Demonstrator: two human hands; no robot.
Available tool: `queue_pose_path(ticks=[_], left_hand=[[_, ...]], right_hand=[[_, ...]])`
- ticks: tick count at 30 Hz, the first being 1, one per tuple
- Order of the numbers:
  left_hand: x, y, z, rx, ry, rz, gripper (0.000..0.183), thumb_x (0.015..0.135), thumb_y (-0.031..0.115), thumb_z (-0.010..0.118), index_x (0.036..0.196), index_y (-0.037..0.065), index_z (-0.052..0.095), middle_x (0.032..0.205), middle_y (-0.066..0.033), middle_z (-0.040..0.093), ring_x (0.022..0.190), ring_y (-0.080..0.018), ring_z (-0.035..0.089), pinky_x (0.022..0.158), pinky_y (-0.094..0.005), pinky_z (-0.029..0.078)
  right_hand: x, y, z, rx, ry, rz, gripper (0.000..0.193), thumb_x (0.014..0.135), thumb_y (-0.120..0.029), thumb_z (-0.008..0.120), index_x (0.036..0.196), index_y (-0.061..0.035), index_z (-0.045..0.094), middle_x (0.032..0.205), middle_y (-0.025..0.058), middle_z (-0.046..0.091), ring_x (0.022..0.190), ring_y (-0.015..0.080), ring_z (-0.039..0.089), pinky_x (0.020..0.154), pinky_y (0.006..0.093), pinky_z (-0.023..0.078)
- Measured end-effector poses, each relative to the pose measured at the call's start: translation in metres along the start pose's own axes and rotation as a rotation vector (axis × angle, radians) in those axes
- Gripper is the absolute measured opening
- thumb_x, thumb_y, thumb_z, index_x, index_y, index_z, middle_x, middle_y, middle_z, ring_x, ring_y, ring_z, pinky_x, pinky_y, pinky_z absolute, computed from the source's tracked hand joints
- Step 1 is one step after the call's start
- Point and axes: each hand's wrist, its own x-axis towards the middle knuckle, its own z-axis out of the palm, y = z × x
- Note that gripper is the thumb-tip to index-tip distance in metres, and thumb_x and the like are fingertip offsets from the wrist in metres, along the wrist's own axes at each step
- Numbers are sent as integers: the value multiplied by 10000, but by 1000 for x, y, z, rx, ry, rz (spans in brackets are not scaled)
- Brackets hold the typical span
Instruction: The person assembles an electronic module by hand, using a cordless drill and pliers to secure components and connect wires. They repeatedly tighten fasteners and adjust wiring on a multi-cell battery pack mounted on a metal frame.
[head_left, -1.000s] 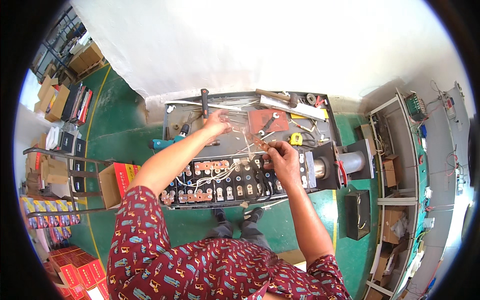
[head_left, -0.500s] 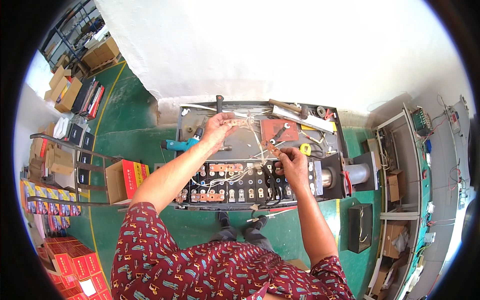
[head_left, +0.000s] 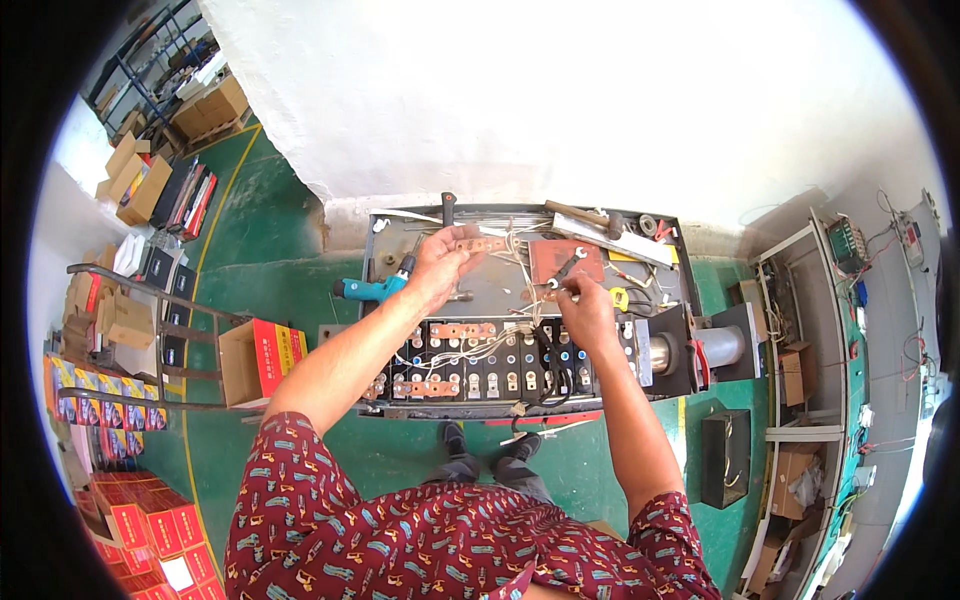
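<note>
My left hand (head_left: pixel 438 268) is closed on a copper busbar (head_left: pixel 484 244) that points right, with thin pale wires (head_left: pixel 515 262) hanging from its right end. My right hand (head_left: pixel 590 312) is pinched on a second copper piece (head_left: pixel 541 296), largely hidden by the fingers. Just beyond these fingers an open-end wrench (head_left: pixel 568 266) lies on a reddish-brown plate (head_left: pixel 543 256). Below both hands sits a row of black battery cells (head_left: pixel 500 352) with metal terminals. Copper busbars (head_left: pixel 462 330) bridge several cells at the left, and a bundle of black cable (head_left: pixel 553 372) lies over the right part.
Around the grey bench are a teal cordless drill (head_left: pixel 370 290), a hammer (head_left: pixel 590 217), a yellow tape measure (head_left: pixel 621 299) and a black-handled tool (head_left: pixel 448 208). A metal cylinder (head_left: pixel 720 346) juts from its right end. An open carton (head_left: pixel 262 362) stands by a cart at left; shelving (head_left: pixel 805 435) stands right.
My right hand has moved away from me and slightly left, toward the wrench, and its copper piece shows less. My left hand has stayed nearly in place. The whole view has shifted slightly.
</note>
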Motion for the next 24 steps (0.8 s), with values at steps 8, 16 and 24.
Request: queue_pose_path(ticks=[8,16,24], left_hand=[[-8,1,9,-32,-103,18,333,944,-140,449,1223,-13,578,1176,-113,679,1106,-189,685,1009,-329,583],[-21,6,9,65,-51,-52,362,950,-127,451,1278,-12,552,1207,-110,663,1113,-177,678,1001,-318,586],[8,21,28,-142,-279,-189,319,998,81,554,1306,2,564,1200,-130,686,1100,-190,679,980,-363,589]], right_hand=[[58,-37,42,542,-54,189,441,944,-296,671,1244,27,683,1132,205,732,1013,297,717,909,372,541],[62,-44,44,1408,-210,330,447,953,-110,660,1378,-4,571,1153,106,711,1020,198,689,864,347,550],[62,-43,11,1193,-159,172,469,887,-41,729,1301,-14,511,1066,94,707,911,177,709,746,292,580]])
